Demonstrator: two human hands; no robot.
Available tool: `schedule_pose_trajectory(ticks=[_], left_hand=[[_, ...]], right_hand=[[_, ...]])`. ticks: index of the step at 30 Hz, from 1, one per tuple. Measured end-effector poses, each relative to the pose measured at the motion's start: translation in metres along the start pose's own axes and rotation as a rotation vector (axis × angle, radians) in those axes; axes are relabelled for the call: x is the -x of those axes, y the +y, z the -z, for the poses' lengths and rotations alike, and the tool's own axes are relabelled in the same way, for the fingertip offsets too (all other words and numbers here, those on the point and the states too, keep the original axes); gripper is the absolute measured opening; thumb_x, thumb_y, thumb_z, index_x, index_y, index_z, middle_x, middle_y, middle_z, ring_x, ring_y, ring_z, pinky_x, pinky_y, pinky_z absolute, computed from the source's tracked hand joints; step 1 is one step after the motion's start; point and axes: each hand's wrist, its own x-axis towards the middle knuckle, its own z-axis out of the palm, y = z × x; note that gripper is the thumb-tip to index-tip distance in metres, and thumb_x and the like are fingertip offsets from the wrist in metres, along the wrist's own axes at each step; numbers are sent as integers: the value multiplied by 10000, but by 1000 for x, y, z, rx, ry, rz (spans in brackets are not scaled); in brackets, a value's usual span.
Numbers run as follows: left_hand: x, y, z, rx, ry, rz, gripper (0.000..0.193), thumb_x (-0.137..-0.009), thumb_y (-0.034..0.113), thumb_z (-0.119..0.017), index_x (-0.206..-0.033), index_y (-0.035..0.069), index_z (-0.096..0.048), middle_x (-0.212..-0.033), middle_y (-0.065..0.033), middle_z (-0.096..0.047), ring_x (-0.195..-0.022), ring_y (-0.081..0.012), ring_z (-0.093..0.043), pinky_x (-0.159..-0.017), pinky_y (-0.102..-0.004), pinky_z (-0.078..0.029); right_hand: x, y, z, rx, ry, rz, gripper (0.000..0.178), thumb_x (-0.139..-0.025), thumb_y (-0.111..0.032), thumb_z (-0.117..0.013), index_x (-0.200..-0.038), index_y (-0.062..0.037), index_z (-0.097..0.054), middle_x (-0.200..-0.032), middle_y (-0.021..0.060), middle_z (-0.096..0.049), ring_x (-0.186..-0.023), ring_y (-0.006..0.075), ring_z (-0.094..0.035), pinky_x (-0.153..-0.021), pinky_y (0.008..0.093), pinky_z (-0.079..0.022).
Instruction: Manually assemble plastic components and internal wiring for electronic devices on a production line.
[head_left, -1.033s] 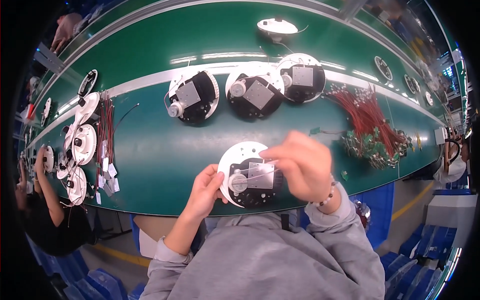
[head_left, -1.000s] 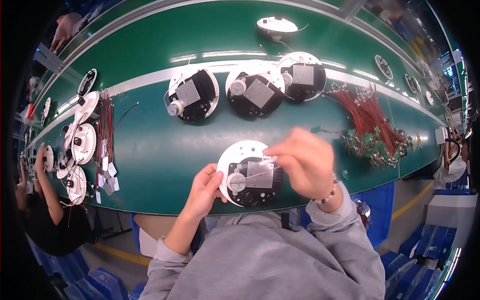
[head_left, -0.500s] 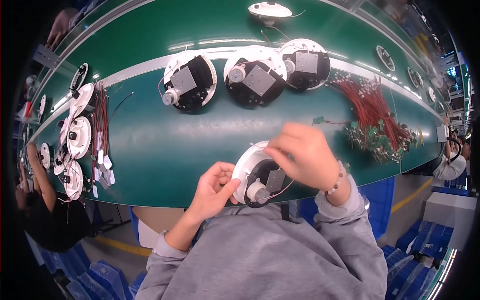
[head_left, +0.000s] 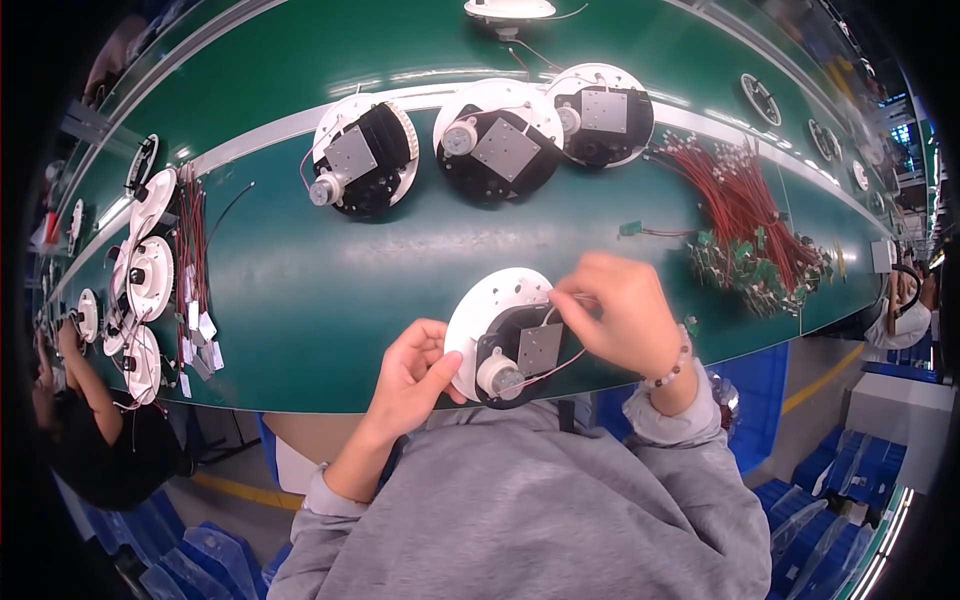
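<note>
A round white assembly with a black inner part, a grey metal plate and a small motor is tilted at the table's near edge. My left hand grips its left rim, thumb on the face and fingers behind. Over the upper right of the assembly, my right hand is closed, thumb and index finger pinching a thin light wire. The wire's end is hidden by the fingers. Another thin wire runs from the motor toward the right hand.
Beyond stand three similar assemblies on the green table. A heap of red wires with green boards lies right. White discs and wires with white tags sit left, near another person's arm.
The assembly has turned so more of its face shows. My right hand has shifted slightly right, its fingers now farther from the white rim. My left hand keeps its hold.
</note>
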Motion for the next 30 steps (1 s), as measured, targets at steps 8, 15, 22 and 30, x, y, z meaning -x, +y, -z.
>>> schedule_pose_trajectory(ticks=[8,15,22,30], left_hand=[[2,-1,0,6,5,-14,173,-851,91,-490,-967,-25,-433,-826,-97,-572,-647,-107,-575,-491,-213,-502],[2,-4,2,-12,-2,-17,181,-852,99,-494,-968,-26,-433,-830,-101,-573,-657,-108,-575,-494,-213,-508],[5,-1,3,3,-8,-11,173,-853,80,-492,-976,-28,-437,-843,-90,-568,-698,-104,-572,-515,-209,-509],[5,-3,3,38,-6,1,159,-851,52,-492,-979,-26,-438,-857,-78,-563,-731,-98,-564,-533,-205,-505]], right_hand=[[-2,-1,8,-101,-131,1,88,-683,-78,-642,-644,-25,-582,-581,75,-507,-460,195,-506,-431,277,-382],[-7,0,2,-67,-12,-60,73,-685,-68,-636,-651,-26,-587,-594,84,-518,-470,203,-500,-440,278,-375],[-7,-2,-7,-16,51,-12,45,-670,-53,-648,-665,-40,-605,-586,79,-496,-500,208,-507,-446,286,-380],[1,-6,-34,8,128,74,123,-664,-5,-637,-781,-43,-630,-646,80,-491,-530,216,-509,-495,308,-422]])
